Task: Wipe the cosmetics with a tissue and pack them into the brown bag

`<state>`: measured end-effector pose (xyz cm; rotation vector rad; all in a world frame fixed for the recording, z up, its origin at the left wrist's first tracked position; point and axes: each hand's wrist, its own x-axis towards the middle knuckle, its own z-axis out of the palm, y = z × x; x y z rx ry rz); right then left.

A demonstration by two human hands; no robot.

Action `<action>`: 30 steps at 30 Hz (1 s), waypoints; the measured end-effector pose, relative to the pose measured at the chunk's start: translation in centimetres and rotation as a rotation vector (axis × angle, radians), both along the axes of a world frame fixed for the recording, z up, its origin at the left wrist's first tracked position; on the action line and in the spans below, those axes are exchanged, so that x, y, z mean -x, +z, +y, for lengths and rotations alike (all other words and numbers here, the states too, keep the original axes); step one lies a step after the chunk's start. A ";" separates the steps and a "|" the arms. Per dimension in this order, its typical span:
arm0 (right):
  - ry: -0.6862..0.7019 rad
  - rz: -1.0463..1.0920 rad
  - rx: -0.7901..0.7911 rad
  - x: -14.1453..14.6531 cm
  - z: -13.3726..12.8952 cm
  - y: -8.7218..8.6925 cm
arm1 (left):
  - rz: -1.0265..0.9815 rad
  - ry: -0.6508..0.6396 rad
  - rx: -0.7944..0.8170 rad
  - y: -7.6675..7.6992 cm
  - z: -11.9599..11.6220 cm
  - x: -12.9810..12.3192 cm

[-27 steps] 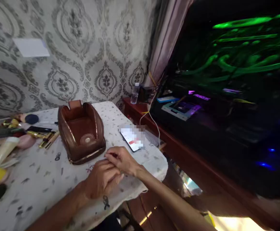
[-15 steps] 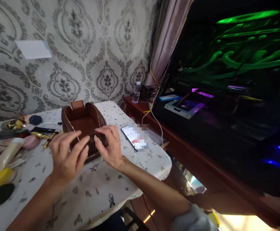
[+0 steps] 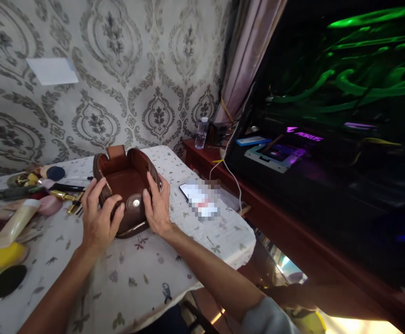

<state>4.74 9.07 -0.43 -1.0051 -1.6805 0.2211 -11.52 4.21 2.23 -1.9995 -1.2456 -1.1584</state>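
A brown leather bag (image 3: 127,178) stands unzipped on the table, its inside facing up. A round metal snap (image 3: 136,203) shows on its front flap, and a wide strap (image 3: 116,152) rises at the back. My left hand (image 3: 99,215) holds the bag's left side, with fingers bent over the zipped rim and the thumb at the front. On the other side my right hand (image 3: 158,206) grips the right wall, its thumb on the front and fingers along the edge. The bag's underside is hidden.
Cosmetics lie at the left, among them a cream tube (image 3: 16,222), a pink rounded item (image 3: 49,205) and a yellow item (image 3: 7,254). A phone (image 3: 197,197) lies right of the bag. A bottle (image 3: 201,133) and large dark screen (image 3: 327,116) stand beyond, near a white cable (image 3: 234,178).
My hands have moved from above the bag's front to its two sides and now touch it. The snap has come into sight between them. The view has shifted slightly.
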 end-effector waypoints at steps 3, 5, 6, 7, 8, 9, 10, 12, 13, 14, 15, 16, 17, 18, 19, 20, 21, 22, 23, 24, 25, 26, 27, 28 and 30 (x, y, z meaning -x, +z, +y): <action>0.028 0.005 -0.005 -0.1 -0.1 0.1 | -0.008 0.003 0.016 -0.1 -0.1 0.1; 0.045 0.012 -0.007 -0.2 -0.2 0.1 | -0.013 0.001 0.018 -0.1 -0.1 0.1; 0.052 0.017 -0.008 -0.3 -0.2 0.1 | -0.014 -0.002 0.019 -0.1 -0.1 0.1; 0.057 0.020 -0.008 -0.3 -0.2 0.1 | -0.016 -0.006 0.019 -0.2 -0.1 0.1; 0.059 0.022 -0.007 -0.3 -0.1 0.1 | -0.018 -0.010 0.019 -0.2 -0.1 0.1; 0.060 0.023 -0.007 -0.3 -0.1 0.1 | -0.020 -0.013 0.019 -0.2 -0.1 0.1; 0.061 0.022 -0.007 -0.3 -0.1 0.1 | -0.021 -0.015 0.019 -0.2 -0.1 0.1; 0.064 0.021 -0.011 -0.3 0.0 0.0 | -0.023 -0.015 0.023 -0.2 -0.2 0.1; 0.067 0.021 -0.015 -0.3 0.1 0.0 | -0.023 -0.015 0.026 -0.2 -0.2 0.1; 0.068 0.020 -0.020 -0.3 0.1 0.0 | -0.023 -0.014 0.031 -0.2 -0.2 0.2; 0.067 0.015 -0.022 -0.3 0.1 0.1 | -0.023 -0.015 0.035 -0.2 -0.2 0.2; 0.063 0.006 -0.022 -0.4 0.1 0.1 | -0.024 -0.015 0.038 -0.2 -0.2 0.2; 0.059 -0.003 -0.019 -0.4 0.1 0.1 | -0.025 -0.015 0.040 -0.2 -0.2 0.2; 0.055 -0.013 -0.014 -0.4 0.1 0.1 | -0.027 -0.016 0.041 -0.2 -0.3 0.2; 0.052 -0.020 -0.009 -0.4 0.1 0.1 | -0.029 -0.017 0.040 -0.2 -0.3 0.2; 0.052 -0.023 -0.007 -0.4 0.1 0.1 | -0.031 -0.019 0.041 -0.2 -0.3 0.2; 0.052 -0.023 -0.006 -0.4 0.1 0.1 | -0.034 -0.022 0.043 -0.2 -0.3 0.2; 0.052 -0.023 -0.007 -0.4 0.1 0.1 | -0.037 -0.024 0.046 -0.2 -0.3 0.2; 0.050 -0.023 -0.007 -0.4 0.1 0.1 | -0.040 -0.026 0.051 -0.2 -0.4 0.2; 0.049 -0.025 -0.006 -0.4 0.1 0.1 | -0.044 -0.026 0.055 -0.2 -0.4 0.2; 0.047 -0.028 -0.006 -0.4 0.1 0.1 | -0.046 -0.025 0.058 -0.2 -0.4 0.2; 0.046 -0.030 -0.007 -0.4 0.1 0.1 | -0.048 -0.023 0.059 -0.2 -0.4 0.2; 0.046 -0.029 -0.009 -0.4 0.1 0.1 | -0.048 -0.021 0.059 -0.2 -0.4 0.2; 0.047 -0.027 -0.012 -0.4 0.1 0.1 | -0.047 -0.019 0.058 -0.2 -0.4 0.2; 0.046 -0.022 -0.017 -0.4 0.2 0.1 | -0.043 -0.017 0.056 -0.2 -0.4 0.2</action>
